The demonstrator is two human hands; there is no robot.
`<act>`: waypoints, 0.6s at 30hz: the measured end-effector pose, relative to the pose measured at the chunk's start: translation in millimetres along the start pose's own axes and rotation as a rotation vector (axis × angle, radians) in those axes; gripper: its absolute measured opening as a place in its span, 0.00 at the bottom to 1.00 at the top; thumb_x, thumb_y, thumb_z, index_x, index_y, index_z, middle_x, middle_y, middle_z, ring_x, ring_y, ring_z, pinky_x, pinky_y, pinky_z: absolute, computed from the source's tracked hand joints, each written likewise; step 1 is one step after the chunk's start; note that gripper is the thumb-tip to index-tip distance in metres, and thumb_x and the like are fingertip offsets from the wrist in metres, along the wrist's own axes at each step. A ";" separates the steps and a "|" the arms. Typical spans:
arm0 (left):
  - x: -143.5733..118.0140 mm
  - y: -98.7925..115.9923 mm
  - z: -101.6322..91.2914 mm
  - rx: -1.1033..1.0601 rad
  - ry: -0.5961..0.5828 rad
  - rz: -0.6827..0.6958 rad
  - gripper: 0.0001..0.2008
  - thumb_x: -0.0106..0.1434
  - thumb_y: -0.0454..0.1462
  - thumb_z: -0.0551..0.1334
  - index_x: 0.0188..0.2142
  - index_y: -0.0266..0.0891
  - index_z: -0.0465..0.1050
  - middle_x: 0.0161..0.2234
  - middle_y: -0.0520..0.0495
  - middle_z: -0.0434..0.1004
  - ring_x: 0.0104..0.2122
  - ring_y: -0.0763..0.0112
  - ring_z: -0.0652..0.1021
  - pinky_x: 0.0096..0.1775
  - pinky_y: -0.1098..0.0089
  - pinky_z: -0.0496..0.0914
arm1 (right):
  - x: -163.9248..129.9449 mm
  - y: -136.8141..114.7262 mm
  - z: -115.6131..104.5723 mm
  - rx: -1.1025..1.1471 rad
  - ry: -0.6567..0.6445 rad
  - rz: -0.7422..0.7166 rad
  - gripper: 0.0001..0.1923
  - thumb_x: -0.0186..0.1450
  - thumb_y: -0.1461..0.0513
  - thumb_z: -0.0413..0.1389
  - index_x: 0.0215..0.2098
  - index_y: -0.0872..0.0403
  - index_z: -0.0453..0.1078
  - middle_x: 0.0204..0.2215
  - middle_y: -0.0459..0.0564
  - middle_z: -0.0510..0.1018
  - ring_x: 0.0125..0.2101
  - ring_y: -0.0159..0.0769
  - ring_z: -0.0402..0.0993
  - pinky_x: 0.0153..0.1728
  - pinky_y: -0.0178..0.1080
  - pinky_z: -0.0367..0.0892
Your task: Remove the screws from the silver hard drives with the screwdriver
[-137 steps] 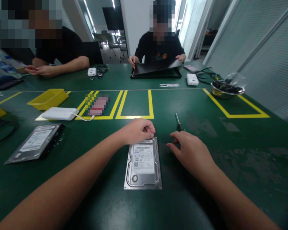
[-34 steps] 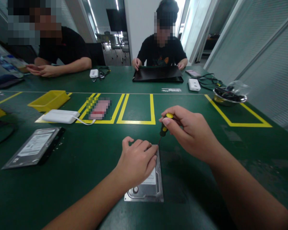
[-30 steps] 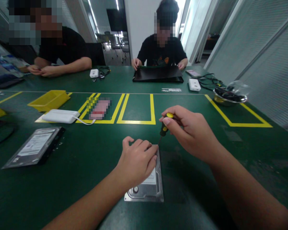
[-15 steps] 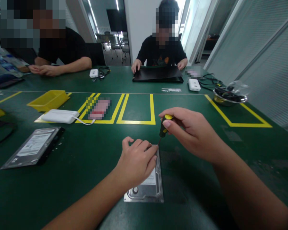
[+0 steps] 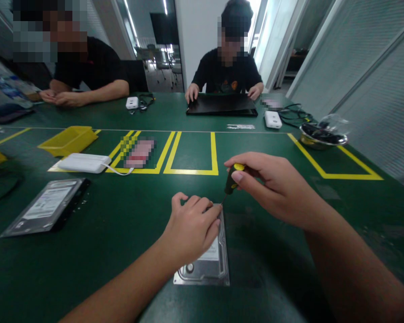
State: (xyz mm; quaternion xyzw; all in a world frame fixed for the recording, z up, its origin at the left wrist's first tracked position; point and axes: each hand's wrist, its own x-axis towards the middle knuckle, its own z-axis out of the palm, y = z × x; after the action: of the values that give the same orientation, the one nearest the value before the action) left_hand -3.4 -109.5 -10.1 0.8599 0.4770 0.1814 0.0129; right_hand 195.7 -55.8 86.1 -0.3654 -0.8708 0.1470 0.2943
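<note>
A silver hard drive [image 5: 207,271] with a white label lies flat on the green table in front of me. Across its upper left part rests my left hand [image 5: 193,226], fingers bent over the far end and thumb on the top face, holding the drive down. My right hand [image 5: 269,181] is closed around the dark green and yellow handle of a screwdriver [image 5: 231,181]. The screwdriver leans, its thin shaft reaching down to the drive's far right corner, close beside my left index fingertip. Whether a screw sits under the tip is too small to tell.
A second hard drive [image 5: 49,204] lies at left, small bits beside it. Beyond are a white power bank [image 5: 85,163], a yellow bin [image 5: 69,140] and a metal bowl [image 5: 323,140]. Across the table, one person handles a black panel [image 5: 222,104]; another sits with hands together.
My right hand and the screwdriver handle have shifted slightly right and down, and the handle seems turned a little. The tip stays at the same corner; my left hand and the drive look still.
</note>
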 end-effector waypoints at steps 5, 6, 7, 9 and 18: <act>0.0 -0.6 0.9 -0.002 -0.012 -0.001 0.12 0.69 0.39 0.55 0.49 0.45 0.73 0.42 0.47 0.78 0.44 0.58 0.74 0.47 0.49 0.53 | -1.6 -0.2 0.3 -0.014 -0.005 -0.001 0.15 0.71 0.59 0.50 0.50 0.57 0.72 0.39 0.51 0.78 0.39 0.34 0.73 0.41 0.37 0.66; 0.1 -0.6 1.0 -0.003 -0.012 0.000 0.12 0.69 0.39 0.55 0.49 0.45 0.73 0.42 0.47 0.78 0.44 0.58 0.74 0.47 0.49 0.53 | -1.9 -0.5 0.4 -0.009 0.001 -0.012 0.15 0.71 0.60 0.50 0.51 0.57 0.72 0.39 0.51 0.77 0.39 0.34 0.72 0.41 0.37 0.66; 0.1 -0.5 1.1 -0.005 -0.013 0.001 0.12 0.69 0.39 0.55 0.49 0.45 0.73 0.42 0.47 0.78 0.44 0.58 0.74 0.47 0.49 0.53 | -2.2 -0.7 0.6 -0.003 0.008 -0.026 0.16 0.71 0.60 0.50 0.52 0.57 0.72 0.40 0.52 0.77 0.40 0.35 0.72 0.41 0.38 0.66; 0.2 -0.3 1.2 -0.009 -0.013 0.004 0.13 0.69 0.39 0.55 0.50 0.45 0.73 0.42 0.47 0.78 0.44 0.58 0.74 0.47 0.49 0.53 | -2.3 -1.3 1.1 0.005 0.022 -0.052 0.16 0.70 0.62 0.49 0.52 0.57 0.72 0.39 0.52 0.76 0.40 0.36 0.72 0.41 0.38 0.66; 0.2 -0.5 0.8 -0.011 -0.012 0.015 0.13 0.69 0.38 0.56 0.50 0.44 0.73 0.42 0.46 0.78 0.44 0.58 0.74 0.47 0.50 0.54 | -2.0 -8.3 5.2 0.031 0.044 -0.032 0.12 0.68 0.67 0.49 0.46 0.55 0.71 0.35 0.46 0.77 0.33 0.31 0.72 0.36 0.34 0.65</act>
State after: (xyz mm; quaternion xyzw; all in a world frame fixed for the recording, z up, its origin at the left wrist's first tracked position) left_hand -3.5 -109.0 -11.0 0.8643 0.4696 0.1792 0.0192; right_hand 189.1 -63.1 85.1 -0.3499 -0.8673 0.1479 0.3216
